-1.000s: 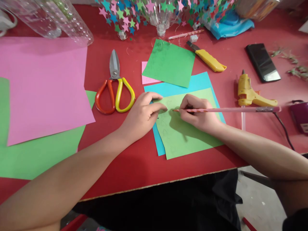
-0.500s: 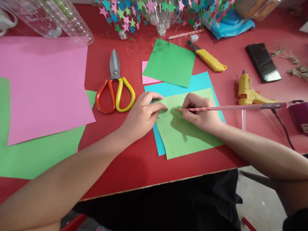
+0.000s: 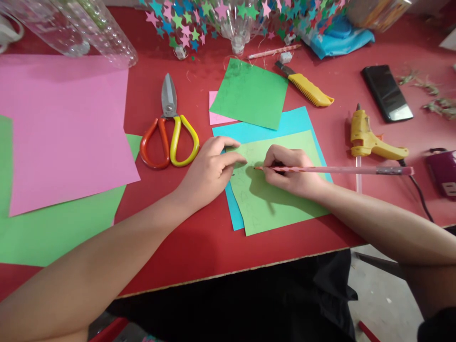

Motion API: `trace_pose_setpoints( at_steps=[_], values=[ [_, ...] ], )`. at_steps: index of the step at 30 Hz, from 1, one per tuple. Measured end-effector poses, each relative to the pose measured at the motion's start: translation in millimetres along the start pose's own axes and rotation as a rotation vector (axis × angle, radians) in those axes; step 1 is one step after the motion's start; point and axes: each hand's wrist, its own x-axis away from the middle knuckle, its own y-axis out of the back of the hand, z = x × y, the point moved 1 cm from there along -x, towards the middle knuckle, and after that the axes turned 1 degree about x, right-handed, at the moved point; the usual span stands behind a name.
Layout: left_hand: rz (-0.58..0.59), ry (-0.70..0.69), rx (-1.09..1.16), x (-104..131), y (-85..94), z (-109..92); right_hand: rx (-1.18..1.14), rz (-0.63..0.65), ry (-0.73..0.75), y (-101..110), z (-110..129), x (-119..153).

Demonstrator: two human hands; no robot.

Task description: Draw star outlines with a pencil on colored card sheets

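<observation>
My right hand [image 3: 290,168] grips a long pink pencil [image 3: 342,170], its tip at the surface of a light green sheet of paper [image 3: 278,209]. Faint pencil marks run down the left part of that sheet. Under it lies a blue sheet [image 3: 294,119], showing along the top and left edges. My left hand [image 3: 217,164] rests on the left edge of the green sheet, fingers stretched out and apart, with nothing held. Just left of it are scissors [image 3: 169,123] with red and yellow handles. A dark green sheet [image 3: 251,95] overlaps the blue one at the top.
A yellow cutter knife [image 3: 309,89], a yellow glue gun [image 3: 370,137] and a phone [image 3: 387,92] lie to the right. Pink paper [image 3: 71,133] covers green paper at left. Paper stars [image 3: 185,28] hang at the back, near plastic bottles [image 3: 99,28].
My right hand and the pencil have moved slightly left and down over the light green sheet. The pencil lies closer to level. My left hand stays in place.
</observation>
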Motion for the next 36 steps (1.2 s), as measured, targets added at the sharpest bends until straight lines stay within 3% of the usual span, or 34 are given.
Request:
trace_pose_setpoints(
  at_steps=[16,24,27,31,36],
  values=[
    [0.031,-0.017,-0.033,-0.1,0.4,-2.2,-0.030,0.060,0.012,-0.1,2.2,-1.7],
    [0.153,-0.048,-0.062,0.6,-1.2,-4.6,-0.385,-0.096,-0.193,11.7,4.4,-3.2],
    [0.114,-0.027,-0.071,1.3,-3.4,-1.7,-0.315,-0.069,-0.191,13.1,7.5,-1.4],
    [0.042,0.000,-0.071,1.5,-5.5,1.3,-0.179,0.069,-0.154,10.7,7.0,0.4],
    [0.030,0.015,-0.043,-0.2,-3.0,0.1,-0.102,0.057,-0.094,6.2,2.2,0.5]
  ],
)
